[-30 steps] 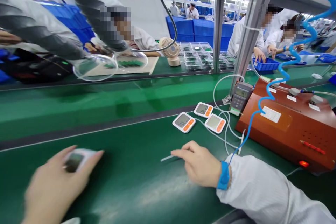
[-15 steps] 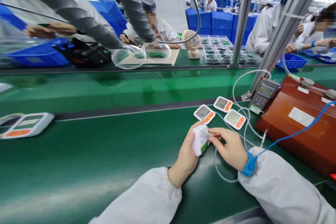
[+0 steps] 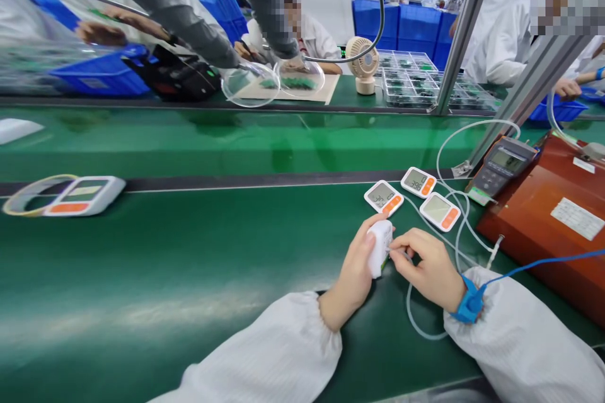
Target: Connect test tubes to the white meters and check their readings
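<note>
My left hand [image 3: 353,274] is wrapped round a small white monitor unit [image 3: 379,247], held on edge above the green belt. My right hand [image 3: 425,267] pinches the end of a clear tube [image 3: 412,321] against the unit's side. A blue wrist strap [image 3: 467,304] with a blue coiled cord sits on my right wrist. Three white-and-orange monitor units [image 3: 384,196] [image 3: 418,181] [image 3: 440,211] lie just beyond my hands, with lit displays and tubes attached.
A red-brown test box [image 3: 558,220] and a grey handheld meter [image 3: 501,165] stand at the right. Another monitor unit [image 3: 82,195] lies on the belt at the far left. Across the line, other people work beside a small fan [image 3: 362,63], clear trays and blue bins.
My left hand picked a unit off the belt at the left and brought it to the middle. My right hand took up the tube and now presses its end at the unit.
</note>
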A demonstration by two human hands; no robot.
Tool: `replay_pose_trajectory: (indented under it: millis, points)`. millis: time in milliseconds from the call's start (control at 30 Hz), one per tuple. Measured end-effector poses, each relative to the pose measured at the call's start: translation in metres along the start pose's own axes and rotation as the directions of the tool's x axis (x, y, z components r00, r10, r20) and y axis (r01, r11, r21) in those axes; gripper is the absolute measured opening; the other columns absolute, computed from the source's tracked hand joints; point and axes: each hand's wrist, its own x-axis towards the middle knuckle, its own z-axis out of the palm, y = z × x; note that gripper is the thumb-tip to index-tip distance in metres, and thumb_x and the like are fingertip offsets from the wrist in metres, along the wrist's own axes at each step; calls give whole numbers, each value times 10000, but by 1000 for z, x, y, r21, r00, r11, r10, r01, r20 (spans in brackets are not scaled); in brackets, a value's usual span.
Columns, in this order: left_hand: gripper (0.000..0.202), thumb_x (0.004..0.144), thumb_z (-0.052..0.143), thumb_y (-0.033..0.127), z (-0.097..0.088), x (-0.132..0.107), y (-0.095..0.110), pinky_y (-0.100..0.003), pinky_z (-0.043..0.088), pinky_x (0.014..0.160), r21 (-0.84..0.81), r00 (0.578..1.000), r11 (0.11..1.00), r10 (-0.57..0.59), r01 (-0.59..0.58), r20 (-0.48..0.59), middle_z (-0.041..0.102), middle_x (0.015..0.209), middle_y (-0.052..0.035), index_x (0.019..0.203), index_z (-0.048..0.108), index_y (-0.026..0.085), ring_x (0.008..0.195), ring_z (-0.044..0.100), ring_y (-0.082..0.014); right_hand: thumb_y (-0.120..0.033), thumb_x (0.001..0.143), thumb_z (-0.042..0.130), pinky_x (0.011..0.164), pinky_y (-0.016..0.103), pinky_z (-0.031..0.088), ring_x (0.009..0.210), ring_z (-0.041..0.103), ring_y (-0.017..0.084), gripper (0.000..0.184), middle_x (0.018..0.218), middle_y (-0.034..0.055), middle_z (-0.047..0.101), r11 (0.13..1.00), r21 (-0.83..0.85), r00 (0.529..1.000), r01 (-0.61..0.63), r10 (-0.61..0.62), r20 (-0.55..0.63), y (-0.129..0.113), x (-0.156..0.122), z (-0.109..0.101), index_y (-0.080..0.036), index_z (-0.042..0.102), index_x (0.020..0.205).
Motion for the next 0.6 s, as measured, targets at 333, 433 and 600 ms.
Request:
replay_pose_trajectory:
  millis: [333, 433, 600]
  points:
    - [481, 915, 500, 537, -2, -1, 1, -346, 440, 916, 60, 999, 997, 35, -38, 38, 641, 1131, -80, 1258, 576, 208, 1031, 587, -233, -166, 910, 556, 630, 255, 414, 664, 521, 131, 98, 727, -12, 559, 996, 51, 996, -77, 79, -34, 0, -2, 3, -193, 612, 835]
    - [479, 926, 481, 537, -2, 0, 1, -351, 436, 929, 88, 998, 995, 44, -47, 43, 638, 1140, -82, 1263, 571, 209, 1043, 583, -234, -171, 907, 557, 618, 250, 413, 651, 514, 128, 97, 720, -14, 557, 993, 75, 995, -89, 92, -35, -1, -2, 3, -194, 611, 829]
    - [488, 925, 474, 545, 0, -1, 2, -355, 433, 941, 119, 998, 993, 18, -26, 62, 631, 1160, -90, 1259, 566, 201, 1074, 575, -243, -187, 901, 552, 599, 250, 409, 631, 503, 127, 116, 701, -15, 553, 987, 109, 993, -119, 121, -11, 1, -3, 5, -198, 606, 800]
